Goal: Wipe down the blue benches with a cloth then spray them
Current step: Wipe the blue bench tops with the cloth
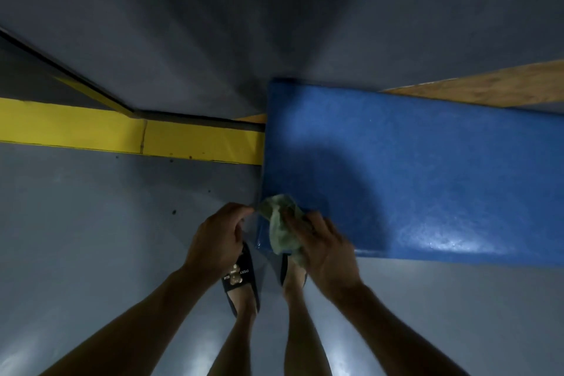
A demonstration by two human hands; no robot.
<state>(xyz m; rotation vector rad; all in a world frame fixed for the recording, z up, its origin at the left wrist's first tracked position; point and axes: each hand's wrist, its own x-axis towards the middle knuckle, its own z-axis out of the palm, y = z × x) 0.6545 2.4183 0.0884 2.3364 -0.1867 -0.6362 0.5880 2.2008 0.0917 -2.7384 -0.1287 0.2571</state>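
Note:
A blue padded bench [412, 174] runs from the middle of the view off to the right, its near edge shiny. A crumpled green cloth [282, 226] lies on the bench's near left corner. My right hand [323, 249] grips the cloth and presses it against that corner. My left hand [218, 238] hovers just left of the corner with its fingers curled, fingertips close to the cloth's edge; whether it holds anything I cannot tell.
My two feet in dark slides [241, 278] stand on the grey floor [91, 238] below the bench corner. A yellow strip [122, 134] runs along the wall base at the left. A wooden ledge [476, 88] shows behind the bench.

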